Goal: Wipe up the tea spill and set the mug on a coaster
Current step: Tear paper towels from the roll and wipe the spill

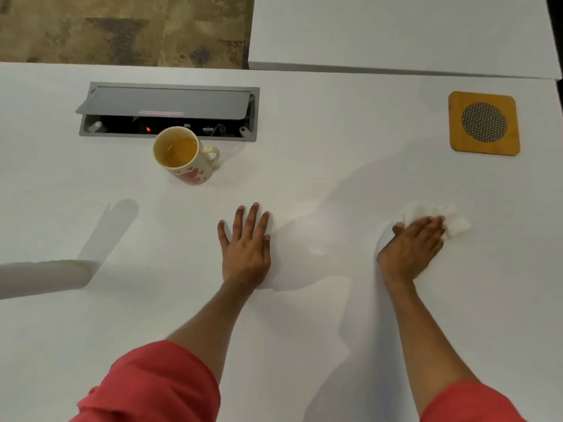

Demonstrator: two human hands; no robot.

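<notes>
At right of centre, the right hand [411, 251] presses a crumpled white tissue [451, 220] flat to the white table [335, 147], its fingers [432, 228] straight, the tissue poking out beyond the fingertips. The left hand [245, 245] lies flat mid-frame, fingers spread, holding nothing. The mug [182, 155] of tea stands upper left of it; the coaster [484, 123] sits upper right.

Head view, steeply down onto table [304, 330]

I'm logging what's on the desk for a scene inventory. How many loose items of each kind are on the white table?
Mug: 1
Coaster: 1
White cloth, under the right hand: 1
Total: 3
</notes>
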